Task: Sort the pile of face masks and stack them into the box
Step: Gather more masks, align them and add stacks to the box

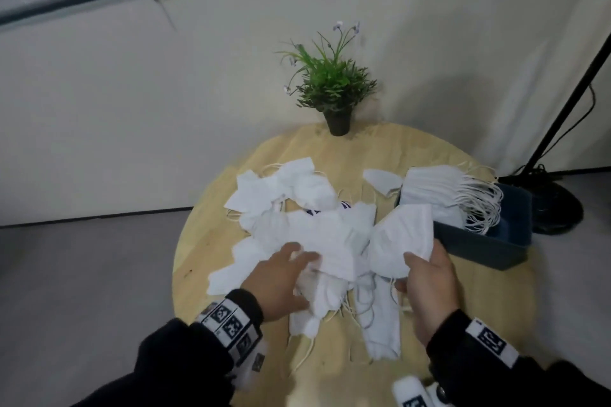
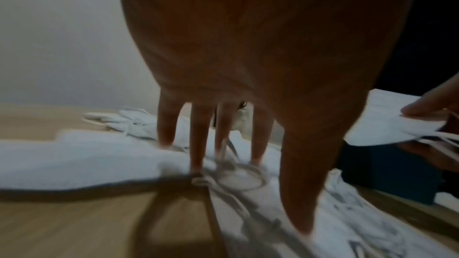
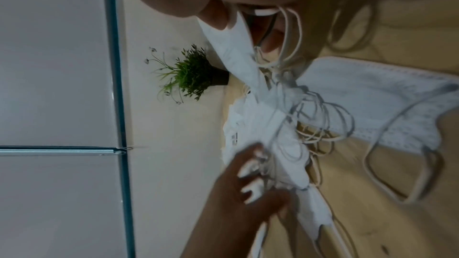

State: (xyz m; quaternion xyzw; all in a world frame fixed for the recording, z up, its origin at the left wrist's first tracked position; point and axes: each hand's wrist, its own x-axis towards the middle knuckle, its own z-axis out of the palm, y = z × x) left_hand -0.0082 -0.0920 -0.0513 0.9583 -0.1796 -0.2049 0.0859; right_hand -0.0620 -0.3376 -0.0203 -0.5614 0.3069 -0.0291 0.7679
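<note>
Mid-sort. Right hand (image 1: 429, 287) pinches one mask (image 1: 401, 238), lifted just left of box (image 1: 479, 246). Left hand (image 1: 281, 281) flat, fingers spread, pressing pile (image 1: 297, 228) on surface (image 1: 330, 155). Stack (image 1: 439, 195) already fills box. Next likely: carry mask right, align with stack, keep loops untangled.

You have white face masks (image 1: 297, 235) with white ear loops heaped on your pale, light-grained wooden table (image 1: 429, 340); one shows a dark blue printed mark (image 1: 445, 205); the box (image 1: 482, 246) is dark blue; the plant (image 1: 330, 79) is green with tiny pale purple flowers in a black pot (image 1: 338, 122); your sleeves (image 1: 172, 363) are black, your wristbands (image 1: 228, 324) white with black square codes.
</note>
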